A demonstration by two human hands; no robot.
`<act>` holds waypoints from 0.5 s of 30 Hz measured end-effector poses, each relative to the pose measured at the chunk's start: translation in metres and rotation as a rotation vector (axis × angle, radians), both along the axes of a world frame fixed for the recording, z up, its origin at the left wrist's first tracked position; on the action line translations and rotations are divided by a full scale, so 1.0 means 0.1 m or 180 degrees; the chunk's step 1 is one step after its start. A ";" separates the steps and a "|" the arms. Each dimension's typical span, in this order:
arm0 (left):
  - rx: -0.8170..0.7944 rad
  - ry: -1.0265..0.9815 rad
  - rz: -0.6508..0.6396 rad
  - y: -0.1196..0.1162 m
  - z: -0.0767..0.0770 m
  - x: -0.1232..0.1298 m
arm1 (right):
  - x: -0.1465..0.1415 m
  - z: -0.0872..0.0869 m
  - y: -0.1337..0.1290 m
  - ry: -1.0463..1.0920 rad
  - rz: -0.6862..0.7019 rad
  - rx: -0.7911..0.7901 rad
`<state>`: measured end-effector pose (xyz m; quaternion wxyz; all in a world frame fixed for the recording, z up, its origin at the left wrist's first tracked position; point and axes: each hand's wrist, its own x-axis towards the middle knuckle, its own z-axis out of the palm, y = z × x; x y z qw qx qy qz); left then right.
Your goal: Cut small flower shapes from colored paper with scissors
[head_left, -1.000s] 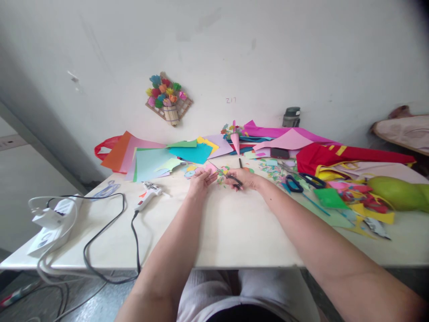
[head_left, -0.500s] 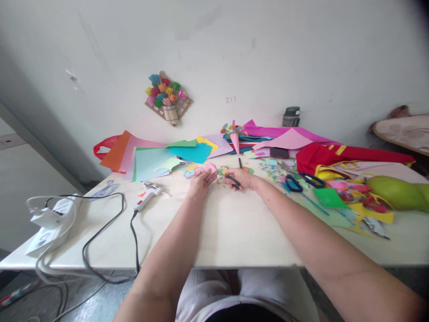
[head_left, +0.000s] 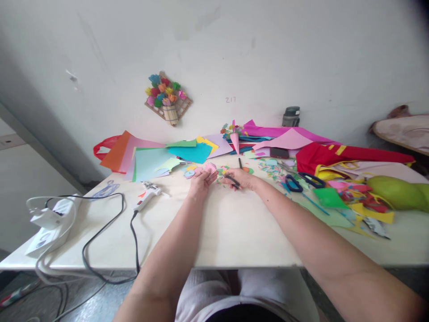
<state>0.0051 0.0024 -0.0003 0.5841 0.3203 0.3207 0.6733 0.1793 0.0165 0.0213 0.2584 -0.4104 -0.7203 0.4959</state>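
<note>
Near the middle of the table, my left hand [head_left: 202,181] is closed on a small piece of pink paper [head_left: 211,168]. My right hand [head_left: 244,179] grips a pair of scissors with dark handles [head_left: 233,180], their blades pointing left at the pink paper. Whether the blades touch the paper is too small to tell. Small coloured paper cut-outs [head_left: 190,173] lie just beyond my left hand. A black pen-like stick [head_left: 240,163] and an orange paper piece [head_left: 246,169] lie behind my right hand.
Coloured paper sheets [head_left: 152,161] line the back of the table [head_left: 241,237]. To the left are a glue gun [head_left: 147,198], its black cable and a power strip [head_left: 53,223]. Blue-handled scissors [head_left: 294,184], paper scraps [head_left: 362,194] and red cloth [head_left: 315,157] lie to the right.
The scissors in my right hand shift very slightly at the pink paper. Both arms and everything else stay in place.
</note>
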 end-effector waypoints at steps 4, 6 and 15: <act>-0.0003 -0.0024 0.0017 -0.01 0.01 0.01 | 0.00 0.00 0.00 -0.0007 -0.0005 0.0032; -0.0010 -0.0012 0.0031 -0.01 0.02 0.01 | 0.00 0.00 0.00 -0.0007 -0.0012 0.0033; -0.0014 -0.0030 0.0031 0.00 0.00 0.01 | -0.01 -0.01 0.01 0.0022 0.0022 0.0078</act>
